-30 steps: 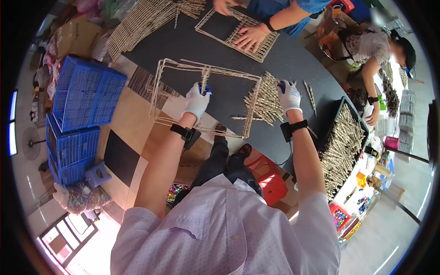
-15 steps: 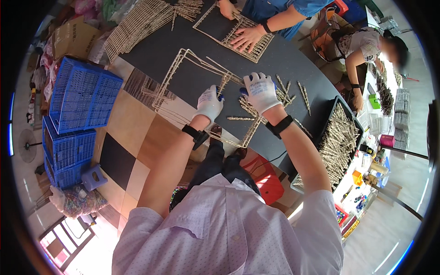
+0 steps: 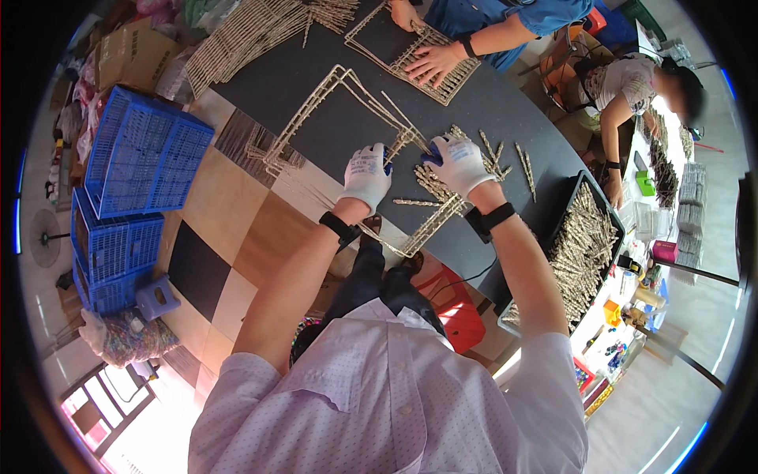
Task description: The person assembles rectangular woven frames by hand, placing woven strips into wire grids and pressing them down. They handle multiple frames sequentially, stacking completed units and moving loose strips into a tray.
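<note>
My left hand [image 3: 367,178], in a white knit glove with blue fingertips, is closed on a short crosspiece of a rope-wrapped rectangular frame [image 3: 304,113]. In a matching glove, my right hand [image 3: 459,164] grips the same frame near the crosspiece's far end, its fingertips bent and partly hidden. The frame is pale, with doubled rails, and reaches past the table edge toward me. Close beside my right hand lie several twisted rope sticks [image 3: 430,183] on the dark table [image 3: 316,59].
A black bin [image 3: 582,180] full of rope sticks stands at the right. Across the table, a co-worker's hands rest on a woven panel [image 3: 442,83]. Blue crates [image 3: 146,154] are stacked at the left. A red stool [image 3: 462,320] is below the table edge.
The frame has shifted and tilted, its far corner rising away from me. My right hand has come slightly toward me along the frame; my left hand stays on the crosspiece.
</note>
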Tool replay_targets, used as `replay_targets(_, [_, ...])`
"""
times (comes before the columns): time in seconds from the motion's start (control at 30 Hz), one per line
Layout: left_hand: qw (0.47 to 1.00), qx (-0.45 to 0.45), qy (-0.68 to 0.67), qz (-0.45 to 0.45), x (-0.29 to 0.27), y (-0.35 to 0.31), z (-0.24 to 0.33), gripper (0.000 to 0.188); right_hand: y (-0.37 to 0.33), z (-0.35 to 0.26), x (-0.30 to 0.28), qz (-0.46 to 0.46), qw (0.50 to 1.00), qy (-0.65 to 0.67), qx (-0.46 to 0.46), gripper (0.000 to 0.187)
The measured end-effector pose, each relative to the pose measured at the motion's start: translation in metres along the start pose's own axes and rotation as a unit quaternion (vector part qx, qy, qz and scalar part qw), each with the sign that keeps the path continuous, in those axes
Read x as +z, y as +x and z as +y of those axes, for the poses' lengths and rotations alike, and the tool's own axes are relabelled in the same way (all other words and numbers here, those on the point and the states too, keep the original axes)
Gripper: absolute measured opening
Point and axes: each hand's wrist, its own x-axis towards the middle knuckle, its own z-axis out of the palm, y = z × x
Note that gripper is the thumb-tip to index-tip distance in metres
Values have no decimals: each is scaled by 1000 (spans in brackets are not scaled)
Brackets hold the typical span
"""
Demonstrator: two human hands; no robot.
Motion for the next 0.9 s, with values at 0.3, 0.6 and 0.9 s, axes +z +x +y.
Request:
replay_targets(0.3, [991,122,-27,46,-14,6,-2,28,-18,26,-16,-159,830,527,90,37])
replay_targets(0.6, [997,5,16,-69,-17,6,3,27,-22,-7,-3,15,973,217,77,43])
replay_targets(0.9, [980,-103,-110,-131,28,9,15,36,-13,12,15,29,998,-40,32,41])
